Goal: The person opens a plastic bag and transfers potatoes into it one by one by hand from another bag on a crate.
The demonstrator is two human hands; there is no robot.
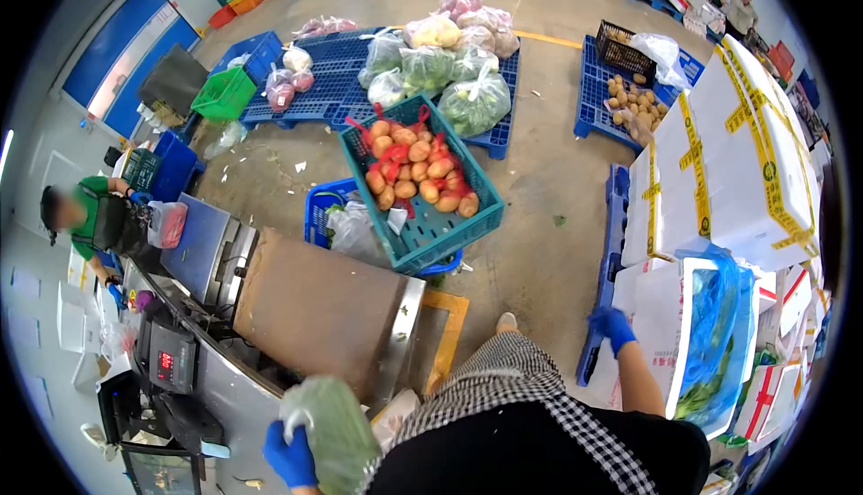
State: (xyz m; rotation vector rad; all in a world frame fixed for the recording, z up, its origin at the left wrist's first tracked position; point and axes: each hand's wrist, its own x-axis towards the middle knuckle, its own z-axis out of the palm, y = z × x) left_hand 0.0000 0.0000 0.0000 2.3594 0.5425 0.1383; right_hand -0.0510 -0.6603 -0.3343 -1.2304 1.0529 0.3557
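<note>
My left hand [289, 455], in a blue glove, is closed on a clear plastic bag of green vegetables [334, 437], at the near edge of the metal counter. The bag is slightly blurred and its contents are hard to name more exactly. My right hand [613, 327], also gloved in blue, hangs out to the right with nothing visible in it; its fingers look loosely apart. Beside it stands an opened white foam box [647, 324] with a blue plastic liner [715, 315] and leafy greens inside.
A brown-topped platform [315, 302] and a scale display [166, 360] stand left. Ahead, a teal crate [490, 216] of potatoes tilts over a blue basket [315, 216]. Bagged vegetables [431, 68] lie on blue pallets. Taped foam boxes [728, 171] rise right. A co-worker [94, 216] works left.
</note>
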